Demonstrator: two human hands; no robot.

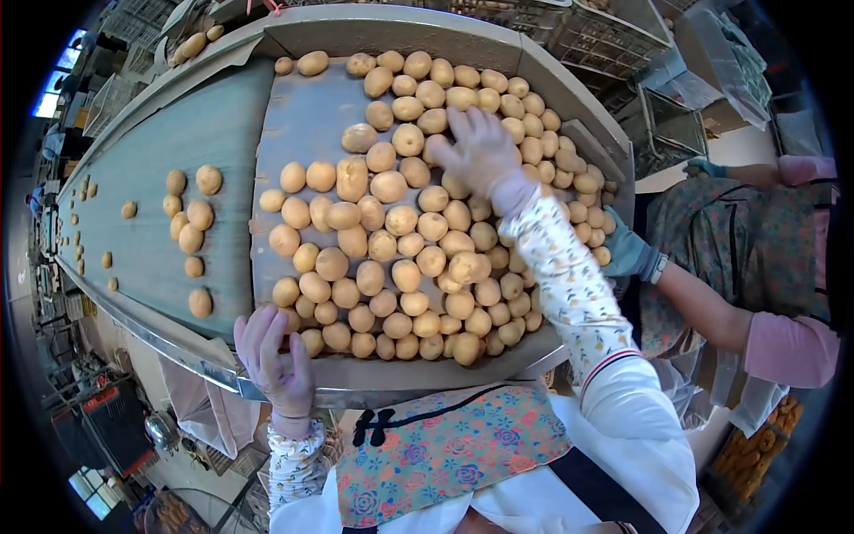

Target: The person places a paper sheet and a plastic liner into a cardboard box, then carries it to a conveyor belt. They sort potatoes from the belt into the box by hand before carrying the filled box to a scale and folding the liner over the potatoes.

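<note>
Many potatoes [389, 187] lie spread over a grey sorting tray [302, 107] with raised metal edges. My right hand [480, 151], in a thin pale glove and slightly blurred, reaches over the upper right potatoes with its fingers spread, touching or just above them. At the tray's near left edge is my left hand [277, 360], gloved as well, its fingers apart and pointing up beside the nearest potatoes. I see nothing held in either hand.
A green conveyor belt [151, 240] with scattered potatoes adjoins the tray's left side. At the right, a co-worker's gloved hand [630, 247] reaches to the tray's end. Crates [605, 40] stand beyond the far edge, and a white sack [209, 400] hangs below left.
</note>
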